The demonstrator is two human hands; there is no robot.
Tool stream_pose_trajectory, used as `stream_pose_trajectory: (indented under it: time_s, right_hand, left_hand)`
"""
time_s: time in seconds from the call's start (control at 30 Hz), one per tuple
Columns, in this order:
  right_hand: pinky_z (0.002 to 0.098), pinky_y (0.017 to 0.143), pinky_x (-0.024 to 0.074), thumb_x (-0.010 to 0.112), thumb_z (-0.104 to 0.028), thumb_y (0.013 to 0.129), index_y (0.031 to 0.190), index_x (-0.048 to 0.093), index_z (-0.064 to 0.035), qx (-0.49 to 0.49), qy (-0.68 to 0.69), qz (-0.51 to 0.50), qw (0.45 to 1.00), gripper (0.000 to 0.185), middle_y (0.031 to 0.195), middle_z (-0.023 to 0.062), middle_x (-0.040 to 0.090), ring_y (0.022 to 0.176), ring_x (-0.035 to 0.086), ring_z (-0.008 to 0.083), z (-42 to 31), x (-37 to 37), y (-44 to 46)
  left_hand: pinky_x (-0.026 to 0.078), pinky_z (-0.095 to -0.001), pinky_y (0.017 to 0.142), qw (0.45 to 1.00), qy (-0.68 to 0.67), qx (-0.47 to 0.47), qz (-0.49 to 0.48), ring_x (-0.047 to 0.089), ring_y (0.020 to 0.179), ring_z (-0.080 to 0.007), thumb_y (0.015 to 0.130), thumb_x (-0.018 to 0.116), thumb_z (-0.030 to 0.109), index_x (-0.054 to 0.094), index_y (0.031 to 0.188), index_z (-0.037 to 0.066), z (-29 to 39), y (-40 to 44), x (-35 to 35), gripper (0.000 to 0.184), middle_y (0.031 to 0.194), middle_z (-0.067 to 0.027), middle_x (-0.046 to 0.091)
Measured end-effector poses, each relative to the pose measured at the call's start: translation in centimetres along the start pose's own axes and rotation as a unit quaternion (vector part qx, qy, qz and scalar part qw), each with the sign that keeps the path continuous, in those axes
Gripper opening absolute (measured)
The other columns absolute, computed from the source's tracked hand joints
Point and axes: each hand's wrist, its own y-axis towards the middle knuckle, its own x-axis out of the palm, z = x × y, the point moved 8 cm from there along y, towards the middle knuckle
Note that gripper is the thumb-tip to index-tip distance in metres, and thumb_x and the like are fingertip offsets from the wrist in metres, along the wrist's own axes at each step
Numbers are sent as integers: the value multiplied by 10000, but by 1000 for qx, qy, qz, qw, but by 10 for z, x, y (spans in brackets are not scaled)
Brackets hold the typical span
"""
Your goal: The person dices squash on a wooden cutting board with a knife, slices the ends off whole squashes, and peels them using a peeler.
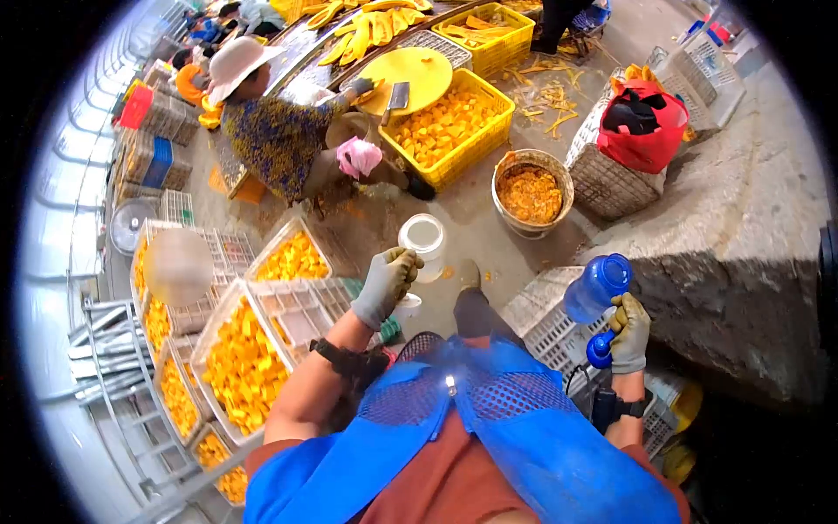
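My left hand (388,284), in a grey work glove, is closed with the fingertips pressed together. Whatever it may hold is too small to make out. Just beyond those fingers is a clear plastic jar with a white round top (422,234); whether they touch, I cannot tell. On the right, my right hand (629,327), also gloved, is closed at the side of a translucent blue bottle (597,290), which tilts outward. A darker blue cap-like piece (600,348) hangs just below the bottle, beside the same hand.
Crates of orange pumpkin chunks (237,371) stand at left. Ahead, a co-worker (275,131) sits by a yellow crate (445,122) with a round yellow board (407,79) and cleaver (397,98). A bucket of pulp (532,194), a red bag (643,125) and a stone ledge (742,227) lie right.
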Motion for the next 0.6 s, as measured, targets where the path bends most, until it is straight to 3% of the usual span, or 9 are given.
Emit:
stream_pose_trajectory:
  time_s: [0.07, 0.2, 0.33, 0.43, 0.47, 0.6]
  right_hand:
    - [203, 430, 240, 531, -189, 925, 814, 567, 13, -26, -51, 39, 998, 234, 519, -72, 319, 446, 278, 25, -7, 15, 21]
    - [203, 428, 251, 528, -179, 925, 815, 575, 11, -11, 44, 96, 994, 224, 524, -69, 338, 442, 281, 27, -5, 41, 66]
    - [201, 427, 245, 536, -172, 921, 826, 575, 13, 8, 107, 128, 986, 211, 537, -74, 345, 441, 274, 27, -15, 88, 109]
    - [204, 418, 221, 524, -175, 928, 827, 569, 33, -34, 61, 163, 984, 236, 527, -72, 313, 438, 247, 24, -30, 105, 145]
    - [204, 417, 217, 522, -176, 929, 826, 567, 39, -50, 33, 173, 983, 243, 527, -71, 308, 437, 242, 24, -40, 112, 161]
    - [202, 432, 234, 518, -175, 933, 821, 559, 51, -28, 109, 190, 975, 256, 531, -63, 317, 456, 275, 33, -63, 149, 209]
  left_hand:
    - [247, -182, 378, 999, 29, -6, -24, 333, 417, -28, 949, 479, 207, 596, 834, 53, 35, 44, 2, 225, 581, 64, 455]
    - [294, -158, 401, 991, 91, -29, -94, 376, 459, -16, 947, 485, 204, 600, 854, 58, 108, 126, 24, 208, 612, 69, 475]
    - [244, -182, 367, 985, 127, -6, -113, 329, 411, -24, 929, 473, 173, 588, 811, 54, 176, 200, 47, 203, 579, 60, 461]
    - [268, -193, 391, 981, 116, -9, -156, 352, 432, -44, 919, 489, 195, 592, 808, 39, 212, 260, 72, 218, 599, 34, 470]
    - [284, -202, 402, 974, 168, -12, -150, 366, 438, -51, 907, 509, 214, 596, 807, 32, 219, 289, 76, 225, 606, 26, 483]
    - [294, -209, 413, 957, 196, 3, -211, 389, 451, -67, 869, 508, 171, 609, 798, 27, 280, 350, 103, 189, 596, 18, 488]
